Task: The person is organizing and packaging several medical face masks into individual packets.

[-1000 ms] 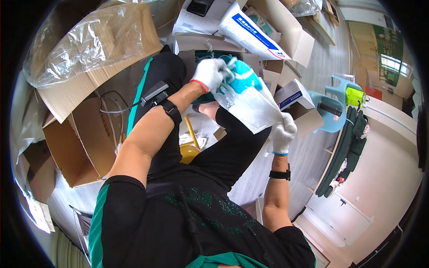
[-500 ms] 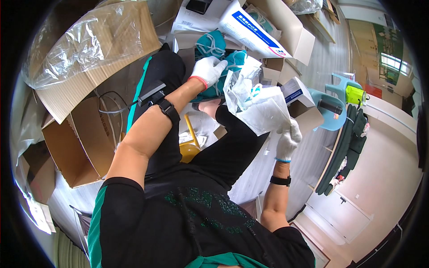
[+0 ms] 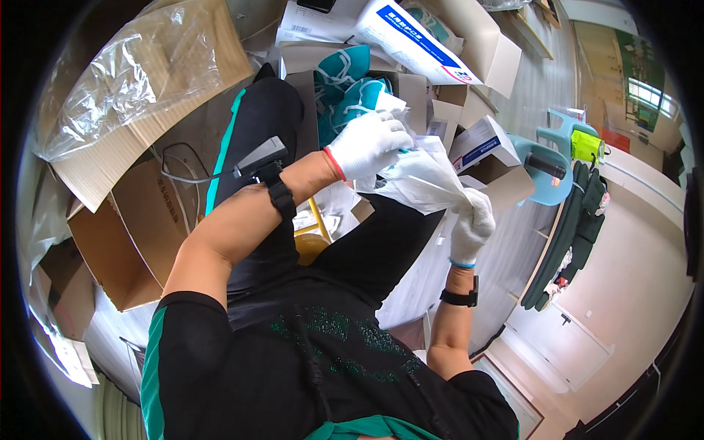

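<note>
A crumpled white pouch point(image 3: 429, 180) is stretched between my two hands above my lap. My right hand point(image 3: 473, 227), in a white knit glove with a blue cuff, grips its lower right end. My left hand point(image 3: 372, 145), gloved in white with a red cuff, has its fingers curled over the pouch's upper left end. A bit of teal shows by those fingertips; what else they hold is hidden. Just beyond the left hand, several teal face masks point(image 3: 345, 84) with white straps lie piled in an opened cardboard box point(image 3: 304, 92).
A white carton with a blue band point(image 3: 418, 44) lies at the far side. Right of the pouch is a small white-and-blue box point(image 3: 480, 147), near blue plastic stools point(image 3: 546, 183). Cardboard with clear plastic film point(image 3: 139, 95) and an open brown box point(image 3: 132, 242) are on the left.
My left hand has moved from the masks in the box, right and nearer, to the pouch's upper end. The pouch is now drawn narrower; my right hand has kept its grip, almost still.
</note>
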